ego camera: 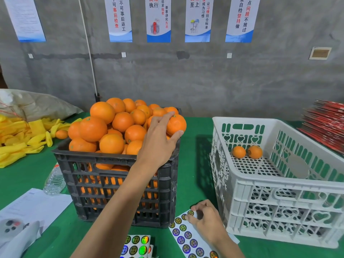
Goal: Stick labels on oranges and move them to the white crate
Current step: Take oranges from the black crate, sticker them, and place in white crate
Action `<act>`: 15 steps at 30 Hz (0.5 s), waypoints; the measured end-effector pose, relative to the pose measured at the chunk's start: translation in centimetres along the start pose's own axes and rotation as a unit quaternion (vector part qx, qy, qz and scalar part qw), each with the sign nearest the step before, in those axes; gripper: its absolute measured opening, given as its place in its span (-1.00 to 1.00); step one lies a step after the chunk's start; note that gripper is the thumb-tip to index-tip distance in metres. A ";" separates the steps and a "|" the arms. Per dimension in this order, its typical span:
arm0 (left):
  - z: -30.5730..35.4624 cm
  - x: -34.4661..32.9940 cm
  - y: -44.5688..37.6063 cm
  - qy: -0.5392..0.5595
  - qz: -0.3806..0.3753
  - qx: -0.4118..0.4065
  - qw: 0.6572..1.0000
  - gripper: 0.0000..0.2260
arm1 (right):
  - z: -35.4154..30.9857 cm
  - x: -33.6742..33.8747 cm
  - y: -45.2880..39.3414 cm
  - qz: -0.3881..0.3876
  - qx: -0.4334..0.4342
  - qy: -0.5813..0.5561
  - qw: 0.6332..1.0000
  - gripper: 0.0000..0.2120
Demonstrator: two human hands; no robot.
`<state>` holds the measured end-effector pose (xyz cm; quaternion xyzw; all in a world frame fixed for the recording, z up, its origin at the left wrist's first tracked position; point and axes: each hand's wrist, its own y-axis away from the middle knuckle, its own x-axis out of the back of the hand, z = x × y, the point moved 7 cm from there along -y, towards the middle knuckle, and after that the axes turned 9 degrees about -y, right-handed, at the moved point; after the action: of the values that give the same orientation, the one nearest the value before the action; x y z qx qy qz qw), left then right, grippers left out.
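At the right rim of the black crate (119, 185), the left hand (158, 138) reaches over the heap, its grip closed round an orange (176, 124) at the crate's top right corner, fingers on top and thumb beneath. That orange overhangs the rim, with bare green table (195, 164) below it in the gap between the two crates.

Lower down, the right hand (206, 218) rests on a label sheet (188, 237) lying flat in the same gap, thumb and fingertips pinching at a label near the sheet's top edge; whether the label has lifted cannot be told. A second sheet (136, 246) lies just left, at the bottom edge of the view.

Right of the gap, the white crate (279, 189) stands open-topped, two oranges (247, 151) touching each other against its far wall, the remaining floor bare. Its near left corner stands close beside the right hand.

Left of the black crate lie a bottle (55, 180), papers (31, 205) and yellow cloths (18, 142).
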<state>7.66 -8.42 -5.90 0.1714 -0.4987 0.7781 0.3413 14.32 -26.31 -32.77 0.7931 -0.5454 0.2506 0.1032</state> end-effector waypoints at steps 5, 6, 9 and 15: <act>-0.1 -0.1 0.0 -0.005 0.005 -0.003 1.000 -0.44 | -0.6 -0.2 0.2 -0.028 0.086 0.108 0.990 -0.67; -0.1 -0.1 0.0 -0.004 0.006 -0.004 1.000 -0.44 | -0.6 -0.2 0.2 -0.029 0.090 0.115 0.989 -0.68; -0.2 -0.1 -0.2 -0.007 0.013 -0.008 1.000 -0.45 | -0.6 -0.1 0.2 -0.030 0.075 0.111 0.991 -0.67; -0.3 -0.2 -0.2 -0.008 0.021 -0.011 1.000 -0.45 | -0.2 -0.2 -0.4 -0.023 -0.038 -0.007 0.999 -0.83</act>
<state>7.94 -8.20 -6.05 0.1640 -0.5131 0.7782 0.3228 14.55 -25.95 -32.61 0.8028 -0.5370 0.2213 0.1351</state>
